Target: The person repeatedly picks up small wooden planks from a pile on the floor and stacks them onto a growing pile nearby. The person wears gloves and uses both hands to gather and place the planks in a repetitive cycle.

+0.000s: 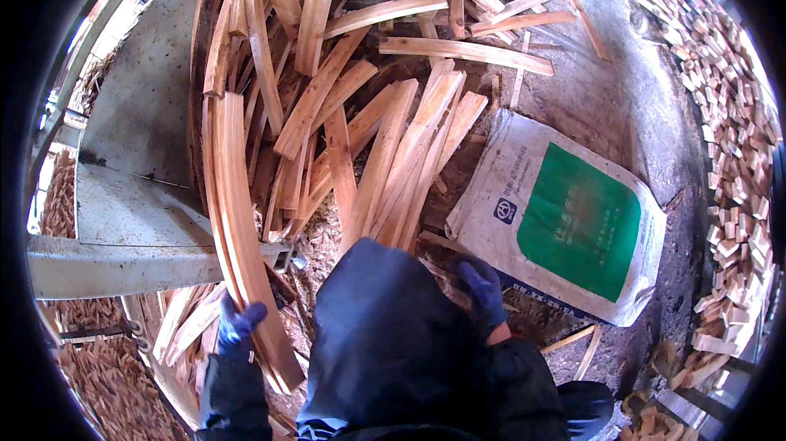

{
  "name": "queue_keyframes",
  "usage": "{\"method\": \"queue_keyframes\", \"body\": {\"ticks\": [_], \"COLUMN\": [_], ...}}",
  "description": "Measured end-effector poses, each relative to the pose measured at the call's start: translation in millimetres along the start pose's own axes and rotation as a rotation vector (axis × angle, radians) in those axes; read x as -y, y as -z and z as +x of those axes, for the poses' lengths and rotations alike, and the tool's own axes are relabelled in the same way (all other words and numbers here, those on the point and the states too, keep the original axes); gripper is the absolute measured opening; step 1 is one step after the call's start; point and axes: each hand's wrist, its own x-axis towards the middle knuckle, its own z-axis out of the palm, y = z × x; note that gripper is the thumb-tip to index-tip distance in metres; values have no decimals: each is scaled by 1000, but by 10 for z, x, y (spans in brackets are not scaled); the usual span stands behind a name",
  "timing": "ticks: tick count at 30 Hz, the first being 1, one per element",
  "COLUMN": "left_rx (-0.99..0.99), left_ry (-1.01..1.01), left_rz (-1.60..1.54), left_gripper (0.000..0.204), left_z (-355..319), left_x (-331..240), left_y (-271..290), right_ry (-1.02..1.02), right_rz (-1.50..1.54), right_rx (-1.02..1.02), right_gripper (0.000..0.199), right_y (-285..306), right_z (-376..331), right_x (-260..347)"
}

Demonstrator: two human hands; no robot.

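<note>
My left hand, in a blue glove, grips the edge of a stack of long wooden strips, its thumb over the top. These strips run from the pile down past the metal ledge, close together. My right hand, also in a blue glove, is beside my dark-clothed lap, close to the lower left corner of a white sack with a green panel. Its fingers are dark and partly hidden, and I see no wood in them. Ahead of my lap, several pale strips lean together.
A jumbled heap of wooden strips fills the area ahead. On the left stands a pale metal machine panel with a jutting metal ledge. Stacked wood pieces line the far right. More wood lies at lower left.
</note>
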Motion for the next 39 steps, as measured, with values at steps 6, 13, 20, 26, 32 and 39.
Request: {"method": "queue_keyframes", "body": {"ticks": [6, 13, 20, 26, 32, 39], "left_rx": [256, 387, 669, 552, -418, -756], "left_ry": [-201, -243, -166, -132, -655, -106], "left_rz": [163, 320, 432, 82, 267, 1061], "left_gripper": [49, 66, 92, 45, 67, 126], "left_z": [-319, 804, 1364, 1472, 2061, 2996], "left_x": [-59, -878, -829, -645, -1082, -1123], "left_y": [-205, -951, -1134, -839, -393, -627], "right_ry": [2, 32, 38, -101, -80, -138], "right_rz": [-26, -113, -95, -118, -137, -98], "right_rx": [23, 69, 79, 54, 38, 20], "right_gripper": [37, 40, 37, 36, 35, 30], "right_y": [-143, -412, -399, -449, -382, -217], "right_z": [32, -23, -55, -33, -35, 38], "right_x": [-10, 58, 45, 96, 45, -138]}}
